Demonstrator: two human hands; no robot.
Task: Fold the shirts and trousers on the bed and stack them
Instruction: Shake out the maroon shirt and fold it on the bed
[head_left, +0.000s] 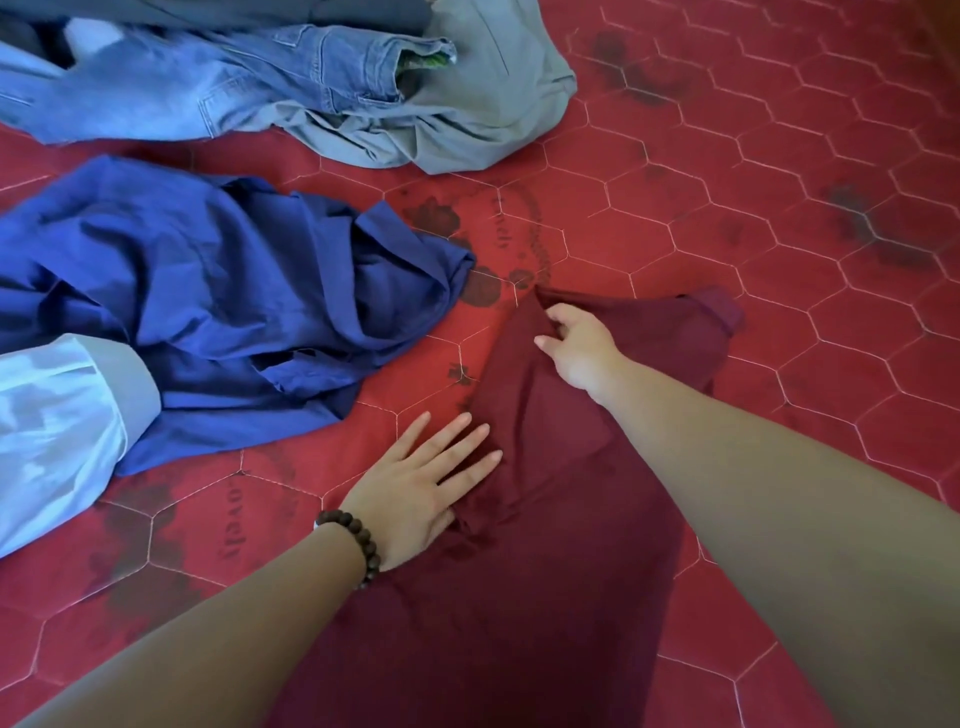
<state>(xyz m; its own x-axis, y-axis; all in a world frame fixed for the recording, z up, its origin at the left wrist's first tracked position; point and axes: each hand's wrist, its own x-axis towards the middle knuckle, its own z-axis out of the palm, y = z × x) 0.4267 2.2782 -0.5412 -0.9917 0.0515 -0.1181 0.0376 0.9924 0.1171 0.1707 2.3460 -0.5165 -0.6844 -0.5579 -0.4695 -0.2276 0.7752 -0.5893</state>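
Spread across the near middle of the red quilted bedcover (779, 234) with hexagon stitching and dark flower prints: a dark maroon cloth garment (519, 597), running from the bottom edge of the view up to a pointed corner near the centre. Pressed flat on its left edge, the left hand (423, 486), fingers straight and spread, gripping nothing; on that wrist, a brown wooden bead bracelet (358, 540). Farther up, the right hand (579, 345), fingers curled and pinching a fold of the maroon garment just below the pointed corner, lifting the cloth slightly into a ridge. Both bare forearms reaching in from the bottom corners, the right one crossing over the garment's right side.

To the left of the maroon garment and just apart from it, a crumpled royal blue cotton shirt (223, 291), unfolded. Overlapping the blue shirt's lower left part, a pale blue sleeve with a cuff (67, 426), reaching the left edge of the view. Along the top, well apart from the hands, a pair of faded light blue denim jeans (208, 88) lying in a heap, and touching them on the right, a bunched grey-green cloth garment (467, 114). Nothing stacked so far.
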